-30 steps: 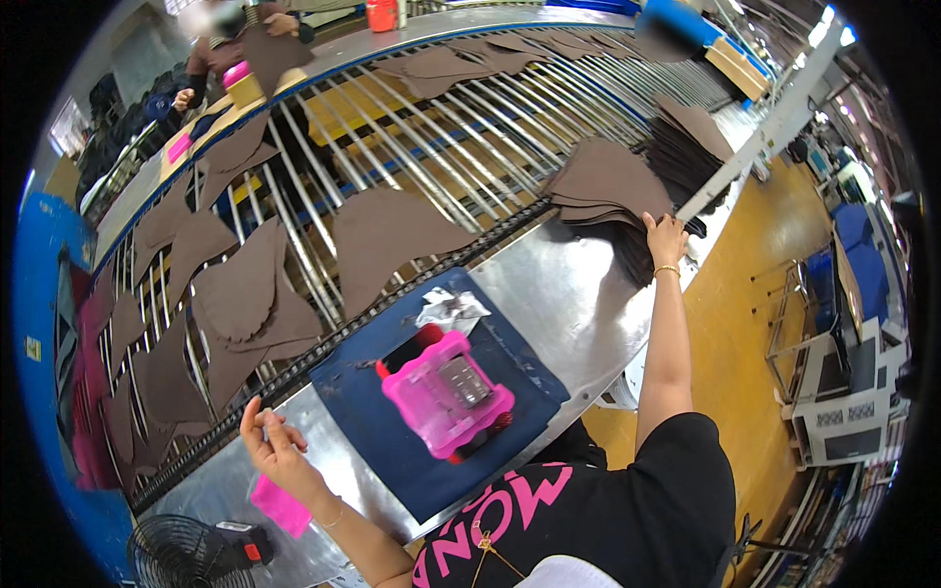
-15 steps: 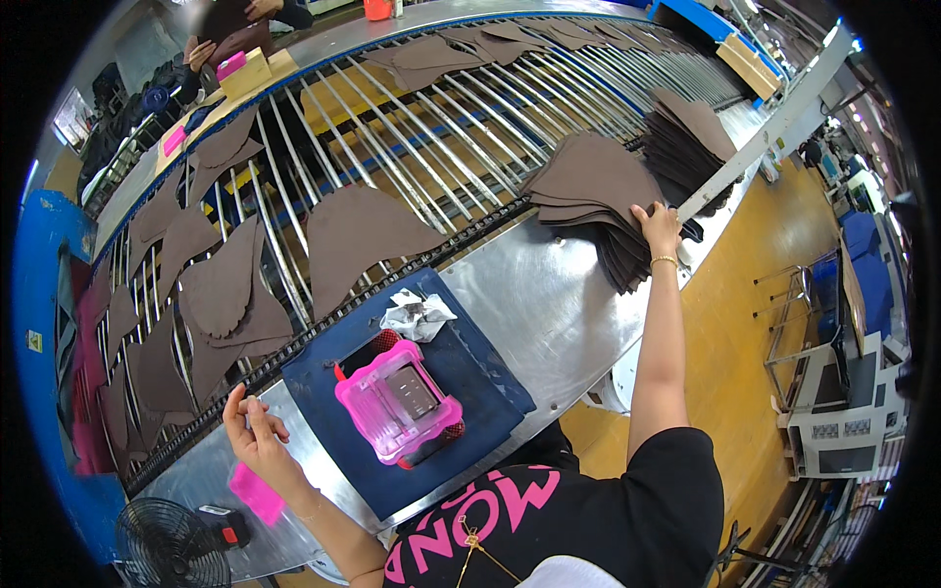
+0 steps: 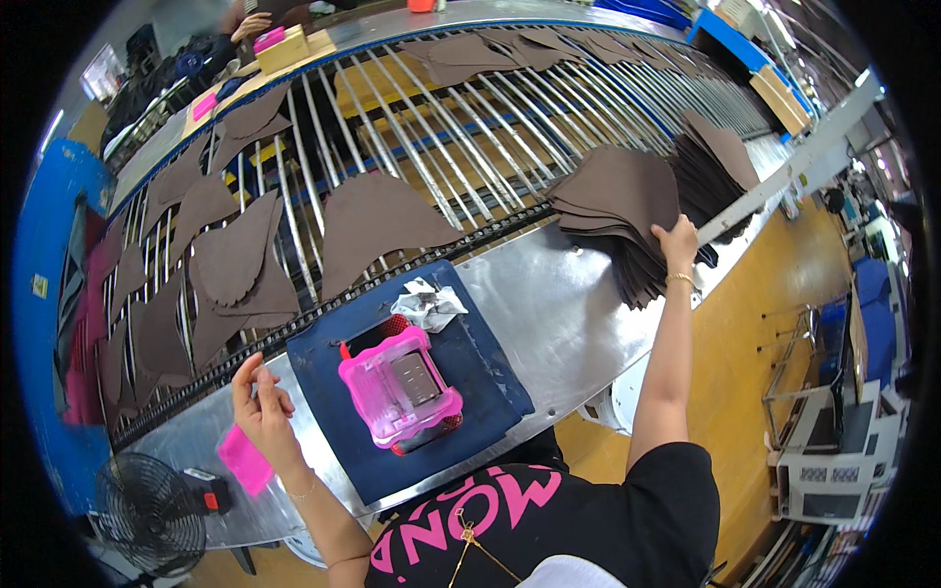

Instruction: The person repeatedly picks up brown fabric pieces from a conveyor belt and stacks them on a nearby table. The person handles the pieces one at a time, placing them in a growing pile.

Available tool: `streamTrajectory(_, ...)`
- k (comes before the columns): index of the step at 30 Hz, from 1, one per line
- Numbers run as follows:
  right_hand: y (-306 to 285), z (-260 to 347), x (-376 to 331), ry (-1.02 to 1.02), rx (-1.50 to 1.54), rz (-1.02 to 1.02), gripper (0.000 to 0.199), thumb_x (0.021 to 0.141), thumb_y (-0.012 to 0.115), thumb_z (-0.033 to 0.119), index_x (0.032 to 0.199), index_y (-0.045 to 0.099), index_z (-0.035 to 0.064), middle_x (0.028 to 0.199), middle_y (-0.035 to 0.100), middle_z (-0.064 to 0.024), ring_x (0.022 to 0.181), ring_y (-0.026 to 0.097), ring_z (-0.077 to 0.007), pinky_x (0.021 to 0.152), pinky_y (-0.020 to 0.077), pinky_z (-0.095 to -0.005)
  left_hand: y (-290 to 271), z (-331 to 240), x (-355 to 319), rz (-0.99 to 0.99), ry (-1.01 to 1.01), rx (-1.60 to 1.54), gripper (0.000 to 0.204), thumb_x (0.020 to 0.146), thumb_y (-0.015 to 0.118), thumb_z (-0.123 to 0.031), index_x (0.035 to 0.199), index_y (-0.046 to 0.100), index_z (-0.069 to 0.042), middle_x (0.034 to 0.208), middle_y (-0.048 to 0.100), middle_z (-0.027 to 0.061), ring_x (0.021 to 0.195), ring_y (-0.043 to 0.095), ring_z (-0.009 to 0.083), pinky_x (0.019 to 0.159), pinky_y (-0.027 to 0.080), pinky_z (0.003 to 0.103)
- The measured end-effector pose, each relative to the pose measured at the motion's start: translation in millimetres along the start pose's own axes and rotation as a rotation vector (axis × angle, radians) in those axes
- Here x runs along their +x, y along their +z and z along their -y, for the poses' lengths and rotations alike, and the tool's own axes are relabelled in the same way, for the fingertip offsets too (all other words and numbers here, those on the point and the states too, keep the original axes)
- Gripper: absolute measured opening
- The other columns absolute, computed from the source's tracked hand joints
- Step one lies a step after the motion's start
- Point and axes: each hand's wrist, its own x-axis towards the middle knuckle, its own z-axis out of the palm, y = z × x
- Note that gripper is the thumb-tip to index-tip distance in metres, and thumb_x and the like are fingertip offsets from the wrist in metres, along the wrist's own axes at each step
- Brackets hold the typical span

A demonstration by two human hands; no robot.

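My right hand (image 3: 674, 243) grips the near right edge of the top brown cut piece (image 3: 627, 191) on a fanned stack, fingers closed on it. The piece's right side is bent slightly up. My left hand (image 3: 263, 400) is raised near the chain edge of the conveyor, holding nothing, its fingers loosely curled and apart. Between my arms, a pink plastic box (image 3: 400, 387) with a clear part and a grey block in it sits on a dark blue mat (image 3: 480, 377). A crumpled white cloth or paper (image 3: 427, 304) lies just beyond the box.
A conveyor of metal rods (image 3: 392, 132) carries many brown cut pieces. Another dark stack (image 3: 711, 171) stands beside a slanted metal bar (image 3: 784, 167). A black fan (image 3: 152, 514) and a pink cloth (image 3: 245, 461) are at lower left. Across the conveyor, another person's hand (image 3: 253, 26) shows.
My right hand has lifted the edge of the top piece a little. My left hand stays raised and empty. The whole view has shifted slightly.
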Motion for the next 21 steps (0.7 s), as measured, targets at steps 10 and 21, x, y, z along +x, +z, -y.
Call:
streamTrajectory(10, -167.1, 151.2, -109.1, -0.310, 1.138, 0.325, 0.028, 0.098, 0.044, 0.015, 0.122, 0.042, 0.0008, 0.093, 0.065, -0.0134, 0.062, 0.068, -0.0174, 0.042, 0.0511, -0.0216, 43.0, -31.3, 8.0, 0.291, 0.065, 0.077, 0.030, 0.088, 0.063, -0.010, 0.117, 0.059, -0.006, 0.092, 0.057, 0.0038, 0.059, 0.054, 0.0054, 0.049, 0.043, 0.018)
streamTrajectory(21, -132.3, 248.5, -219.0, -0.929, 1.350, 0.634, 0.017, 0.085, 0.066, 0.005, 0.100, 0.062, -0.0021, 0.085, 0.068, -0.0106, 0.072, 0.066, -0.0155, 0.064, 0.0488, -0.0252, -45.6, -64.8, 12.3, 0.174, -0.036, -0.103, 0.021, 0.089, 0.063, -0.015, 0.101, 0.061, 0.001, 0.072, 0.062, 0.0064, 0.058, 0.062, 0.0128, 0.045, 0.045, 0.022)
